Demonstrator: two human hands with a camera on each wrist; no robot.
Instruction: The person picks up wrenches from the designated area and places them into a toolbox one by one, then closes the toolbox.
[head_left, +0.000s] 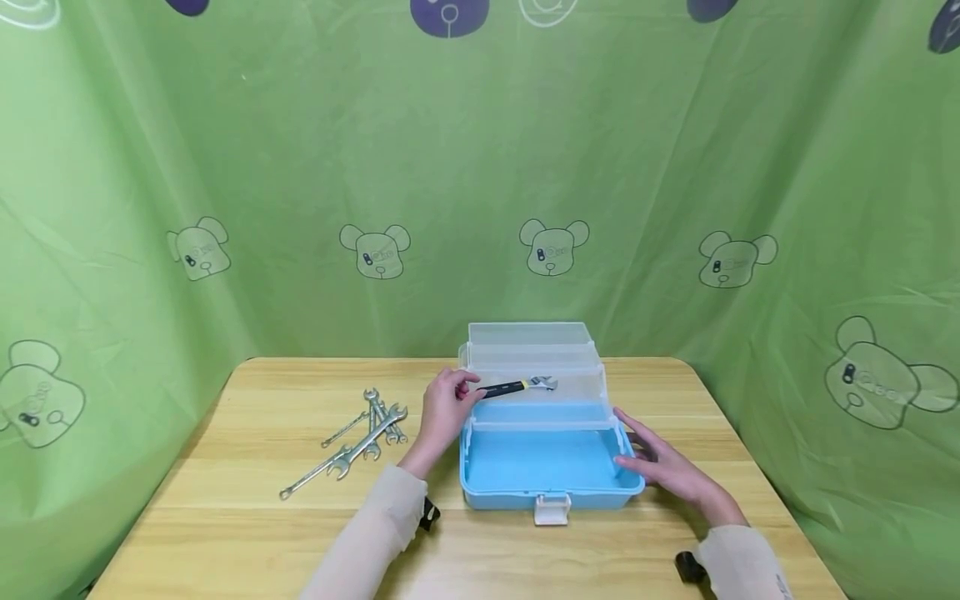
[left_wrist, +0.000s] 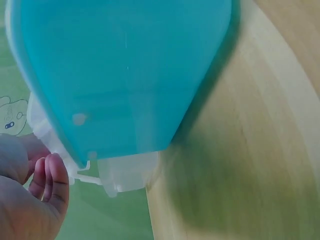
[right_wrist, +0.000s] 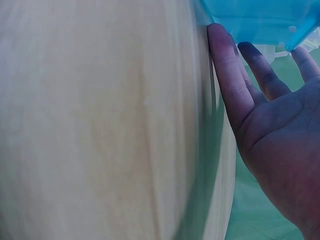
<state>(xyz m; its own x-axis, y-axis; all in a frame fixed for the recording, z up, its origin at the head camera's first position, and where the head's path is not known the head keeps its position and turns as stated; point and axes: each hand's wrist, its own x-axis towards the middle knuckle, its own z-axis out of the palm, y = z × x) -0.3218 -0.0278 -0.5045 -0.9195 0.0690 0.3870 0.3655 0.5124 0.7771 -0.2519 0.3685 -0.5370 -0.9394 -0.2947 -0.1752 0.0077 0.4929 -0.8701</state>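
Note:
My left hand point(head_left: 446, 406) pinches the handle end of an adjustable wrench point(head_left: 506, 388) between thumb and fingertips. The wrench has a black handle, a yellow band and a silver head pointing right. It overlaps the clear upper trays point(head_left: 536, 357) of an opened light-blue toolbox point(head_left: 553, 501). In the left wrist view, curled fingers point(left_wrist: 56, 175) show beside the toolbox's wall point(left_wrist: 125, 75), with the wrench hidden. At the toolbox's right side, my right hand point(head_left: 667, 468) rests with extended fingers point(right_wrist: 231, 75) against the blue wall, its thumb at the rim.
Several silver wrenches point(head_left: 367, 446) lie in a loose, crossed pile on the wooden table point(head_left: 225, 542), left of the toolbox. A white latch point(head_left: 552, 510) hangs from the toolbox's front. Green printed cloth point(head_left: 450, 167) encloses the table's back and sides.

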